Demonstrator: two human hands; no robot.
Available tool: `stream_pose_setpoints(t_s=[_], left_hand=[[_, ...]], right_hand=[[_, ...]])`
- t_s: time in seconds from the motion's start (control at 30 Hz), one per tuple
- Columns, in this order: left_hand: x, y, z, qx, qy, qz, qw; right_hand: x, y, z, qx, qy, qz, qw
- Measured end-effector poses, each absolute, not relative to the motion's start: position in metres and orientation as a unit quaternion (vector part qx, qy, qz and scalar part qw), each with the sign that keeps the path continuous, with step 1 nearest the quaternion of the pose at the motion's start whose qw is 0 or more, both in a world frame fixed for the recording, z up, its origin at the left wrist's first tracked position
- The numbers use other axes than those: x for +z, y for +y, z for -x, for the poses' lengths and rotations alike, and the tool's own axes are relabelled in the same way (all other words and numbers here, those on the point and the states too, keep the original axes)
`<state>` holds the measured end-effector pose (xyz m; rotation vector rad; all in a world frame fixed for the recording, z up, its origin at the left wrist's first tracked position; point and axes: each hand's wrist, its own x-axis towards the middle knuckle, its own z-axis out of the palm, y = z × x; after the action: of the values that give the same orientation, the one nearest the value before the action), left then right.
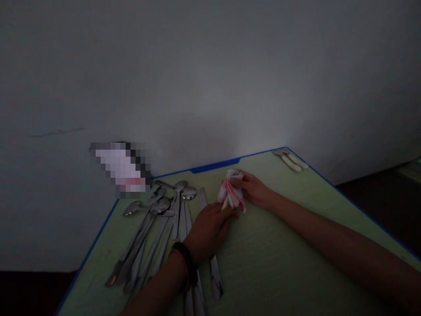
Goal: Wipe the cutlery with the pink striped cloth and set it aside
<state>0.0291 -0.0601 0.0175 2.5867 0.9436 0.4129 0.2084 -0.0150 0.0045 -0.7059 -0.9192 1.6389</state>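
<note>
Head view: metal cutlery pile (161, 206) at left hand's (210, 226) 9 o'clock, left pinching a pale fork handle (225, 203), pink-white cloth (234, 195) at its 1 o'clock, right hand (251, 188) pinching cloth at its own 9, two pale-handled utensils (292, 163) at right's 2.

Single head-worn view, facing wall (230, 66), angled down, near table (263, 267)

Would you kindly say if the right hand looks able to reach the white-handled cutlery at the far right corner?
Probably yes: though holding the pink-and-white cloth, the right hand has nothing between it and that cutlery.
</note>
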Motion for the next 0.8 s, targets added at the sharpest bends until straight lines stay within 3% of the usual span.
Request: stream_pose_setpoints(t_s=[0.8], left_hand=[[0.015, -0.0597, -0.0288, 0.144, 0.34, -0.912, 0.175]], right_hand=[[0.0019, -0.0136, -0.2089, 0.691, -0.393, 0.296, 0.53]])
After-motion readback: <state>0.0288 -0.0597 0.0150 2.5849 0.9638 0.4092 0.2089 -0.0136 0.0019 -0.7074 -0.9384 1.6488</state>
